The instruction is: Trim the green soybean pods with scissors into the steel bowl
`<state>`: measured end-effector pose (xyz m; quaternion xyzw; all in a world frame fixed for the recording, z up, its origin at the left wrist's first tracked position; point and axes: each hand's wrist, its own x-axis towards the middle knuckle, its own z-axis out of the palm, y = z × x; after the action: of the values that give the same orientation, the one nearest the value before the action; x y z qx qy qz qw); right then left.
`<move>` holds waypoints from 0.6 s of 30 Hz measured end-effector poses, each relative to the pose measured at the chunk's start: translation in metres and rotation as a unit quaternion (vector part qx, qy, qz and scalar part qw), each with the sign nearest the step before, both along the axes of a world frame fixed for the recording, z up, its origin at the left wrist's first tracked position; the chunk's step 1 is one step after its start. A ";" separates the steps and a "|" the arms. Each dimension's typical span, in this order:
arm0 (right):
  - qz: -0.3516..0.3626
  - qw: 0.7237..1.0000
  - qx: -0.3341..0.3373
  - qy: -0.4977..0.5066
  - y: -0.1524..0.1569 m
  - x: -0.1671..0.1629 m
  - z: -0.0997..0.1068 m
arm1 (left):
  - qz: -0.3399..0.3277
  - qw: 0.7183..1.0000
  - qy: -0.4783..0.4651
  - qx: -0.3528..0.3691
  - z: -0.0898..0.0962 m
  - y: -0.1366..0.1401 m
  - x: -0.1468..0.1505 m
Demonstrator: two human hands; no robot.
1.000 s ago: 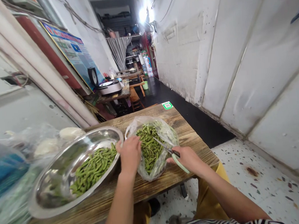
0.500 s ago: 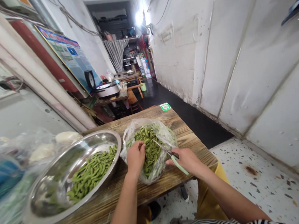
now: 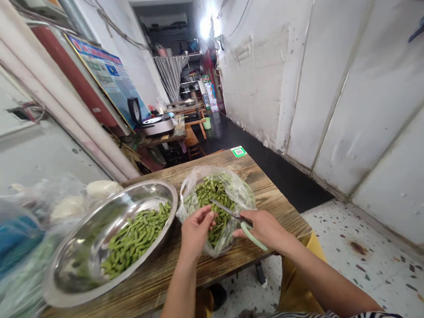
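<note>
My right hand [image 3: 262, 228] is wrapped round a pair of scissors [image 3: 246, 227] with pale green handles. Their blades point up and left over a clear plastic bag [image 3: 241, 188] filled with green edamame pods [image 3: 214, 190]. At the blade tips my left hand [image 3: 198, 228] is closed in a pinch on an edamame pod, mostly hidden by the fingers. To the left of the bag, a large oval steel basin [image 3: 66, 285] holds a heap of loose edamame pods [image 3: 136, 239] at its right side.
Everything stands on a wooden table [image 3: 273, 198] with a green QR-code card [image 3: 238, 152] at its far corner. Plastic bags [image 3: 16, 269] crowd the left end. Farther back, a rice cooker [image 3: 157, 126] with its lid up sits on another table. A white wall runs along the right.
My left hand has lifted slightly and come to the scissors' tips, its fingers pinched. The scissors stay in my right hand. The whole view has shifted a little.
</note>
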<state>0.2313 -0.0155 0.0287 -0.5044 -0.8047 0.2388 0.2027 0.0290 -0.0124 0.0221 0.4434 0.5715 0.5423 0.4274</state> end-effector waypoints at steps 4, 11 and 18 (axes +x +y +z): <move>0.008 1.000 0.013 -0.020 -0.001 0.000 -0.001 | 0.004 1.000 0.005 0.005 -0.001 -0.001 -0.001; 0.004 0.999 0.023 -0.030 -0.005 -0.001 0.004 | 0.004 1.000 0.020 0.010 -0.009 -0.002 0.000; 0.039 0.998 -0.036 0.042 -0.005 0.001 0.002 | -0.005 1.000 0.007 0.008 -0.005 -0.004 0.002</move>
<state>0.2322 -0.0207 0.0307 -0.4689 -0.8054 0.2965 0.2085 0.0306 -0.0168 0.0173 0.4537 0.5680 0.5415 0.4222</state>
